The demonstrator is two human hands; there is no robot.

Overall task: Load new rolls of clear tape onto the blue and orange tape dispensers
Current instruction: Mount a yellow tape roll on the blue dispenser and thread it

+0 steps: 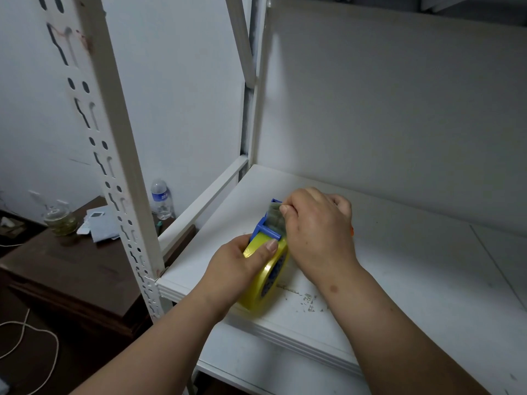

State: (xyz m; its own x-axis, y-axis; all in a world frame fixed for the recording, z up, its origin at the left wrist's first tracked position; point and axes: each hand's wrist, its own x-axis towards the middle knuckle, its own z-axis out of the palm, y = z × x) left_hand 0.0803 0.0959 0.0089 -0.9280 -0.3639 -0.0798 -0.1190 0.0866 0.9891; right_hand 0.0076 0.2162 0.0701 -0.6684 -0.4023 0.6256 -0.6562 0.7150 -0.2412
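Observation:
A blue tape dispenser (267, 227) rests on the white shelf (399, 266) with a yellowish roll of clear tape (263, 283) mounted on it. My left hand (242, 262) grips the roll and dispenser from the left, thumb across the top of the roll. My right hand (316, 223) is over the dispenser's front end, its fingertips pinching the loose tape end (276, 213) near the blade. A small orange sliver (352, 231) shows behind my right hand; most of that object is hidden.
A slotted white shelf post (119, 178) stands at the left front corner. Beyond it, a dark wooden cabinet (71, 269) carries a water bottle (161, 198), a glass jar (60, 219) and papers. A white cord (25, 332) lies on the floor. Small debris specks (306, 302) lie near the shelf's front edge.

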